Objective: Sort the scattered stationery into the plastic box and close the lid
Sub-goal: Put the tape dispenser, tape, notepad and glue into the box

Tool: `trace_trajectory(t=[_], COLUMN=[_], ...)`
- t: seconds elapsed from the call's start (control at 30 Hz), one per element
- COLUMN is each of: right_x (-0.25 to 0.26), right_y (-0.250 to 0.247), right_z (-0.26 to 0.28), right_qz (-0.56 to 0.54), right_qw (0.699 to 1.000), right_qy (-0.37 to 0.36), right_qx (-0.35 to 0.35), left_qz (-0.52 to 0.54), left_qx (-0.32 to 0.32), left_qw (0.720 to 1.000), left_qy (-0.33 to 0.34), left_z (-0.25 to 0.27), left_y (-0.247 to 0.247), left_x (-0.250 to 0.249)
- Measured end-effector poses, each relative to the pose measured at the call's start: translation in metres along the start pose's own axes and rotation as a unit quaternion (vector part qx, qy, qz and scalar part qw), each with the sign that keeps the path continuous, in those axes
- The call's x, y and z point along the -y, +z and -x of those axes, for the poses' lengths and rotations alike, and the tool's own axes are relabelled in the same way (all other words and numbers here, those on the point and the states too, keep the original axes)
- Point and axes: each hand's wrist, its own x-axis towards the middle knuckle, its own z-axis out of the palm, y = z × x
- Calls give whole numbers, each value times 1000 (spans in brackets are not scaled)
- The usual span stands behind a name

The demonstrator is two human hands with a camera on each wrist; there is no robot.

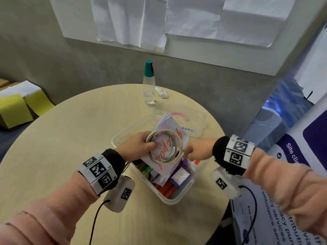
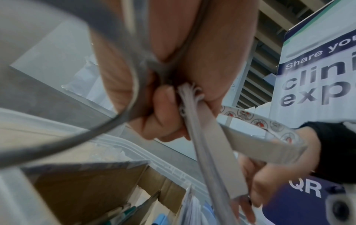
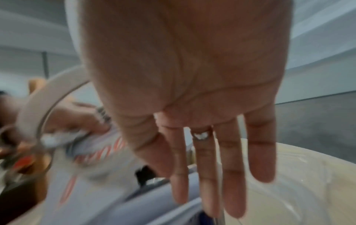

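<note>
Round and pale, the worktop [image 1: 74,131] carries a plastic box [image 1: 166,198] already full of pens and small cartons. Above it the left hand [image 1: 136,145] grips a tape roll [image 1: 165,147] and a notepad [image 1: 169,137] with red lettering; the right hand [image 1: 196,151] has its fingers [image 3: 227,175] straight and holds nothing. Behind the box lies the clear lid [image 1: 192,121], then a bottle [image 1: 149,84]. I think the notepad, resting tilted on the heap, may stick up and stop the lid from closing.
</note>
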Motion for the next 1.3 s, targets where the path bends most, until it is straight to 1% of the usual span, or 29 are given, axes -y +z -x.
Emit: trace_trajectory(t=[0.03, 0.07, 0.1, 0.13, 0.17, 0.2, 0.23, 0.27, 0.3, 0.33, 0.37, 0.4, 0.47, 0.5, 0.53, 0.57, 0.63, 0.7, 0.77, 0.87, 0.93, 0.97, 1.03, 1.1, 1.13, 1.17, 1.23, 1.3], right_x=[-7, -13, -19, -23, -23, -20, -16, -11, -8, -7, -6, -6, -8, -10, -11, -11, -10, -10, -11, -11, -11, -10, -8, -8, -8, -10, -16, -21], right_y=[-5, -8, -9, -8, -7, -5, -3, 0, 1, 2, 2, 2, 5, 7, 10, 12, 15, 14, 14, 10, 9, 8, 8, 6, 2, -2, -12, -18], right_z=[3, 5, 7, 10, 15, 21, 27, 30, 32, 30, 30, 29, 26, 24, 22, 19, 13, 8, 6, 5, 5, 5, 5, 8, 10, 12, 18, 23], right_qz=[-81, -161, -228, -282, -327, -352, -338, -292, -222, -151, -97, -62, -19, -12, -15, -26, -65, -140, -251, -408, -454, -459, -428, -353, -307, -266, -196, -111], right_qw=[995, 978, 943, 891, 842, 819, 829, 857, 888, 908, 917, 915, 890, 881, 879, 883, 897, 895, 872, 824, 803, 796, 791, 788, 789, 793, 819, 857], right_qy=[5, 14, 17, -3, -48, -107, -160, -187, -197, -197, -184, -163, -121, -102, -88, -81, -91, -118, -138, -171, -188, -192, -188, -188, -197, -211, -236, -252], right_qx=[-50, -129, -240, -357, -426, -442, -417, -382, -352, -337, -341, -364, -439, -461, -468, -461, -428, -407, -398, -355, -339, -345, -395, -467, -495, -506, -485, -436], left_qz=[-9, -25, -45, -66, -88, -107, -122, -134, -142, -149, -152, -153, -139, -128, -121, -110, -86, -46, 7, 73, 101, 108, 89, 33, -3, -34, -79, -108], left_qx=[-7, -16, -25, -33, -39, -44, -46, -43, -37, -29, -22, -17, -18, -24, -27, -29, -9, 16, 33, 48, 69, 80, 99, 109, 106, 96, 67, 43], left_qw=[1000, 1000, 999, 997, 995, 992, 990, 987, 986, 984, 984, 983, 986, 988, 989, 991, 994, 996, 995, 991, 987, 985, 985, 987, 988, 988, 989, 987], left_qy=[2, 8, 17, 27, 37, 48, 60, 73, 84, 89, 94, 96, 89, 83, 75, 73, 71, 74, 89, 100, 105, 108, 108, 114, 116, 113, 105, 108], left_z=[-1, -1, -1, -2, -1, -1, -2, -3, -3, -4, -5, -5, -5, -6, -6, -7, -8, -8, -8, -7, -6, -5, -5, -5, -6, -6, -6, -6], left_y=[1, 3, 5, 7, 10, 13, 16, 19, 22, 25, 27, 29, 31, 30, 30, 29, 27, 25, 22, 19, 17, 16, 14, 14, 15, 15, 15, 15], left_x=[-2, -4, -7, -10, -13, -17, -22, -26, -31, -34, -38, -40, -43, -43, -44, -44, -44, -44, -43, -42, -43, -43, -43, -42, -40, -38, -36, -34])
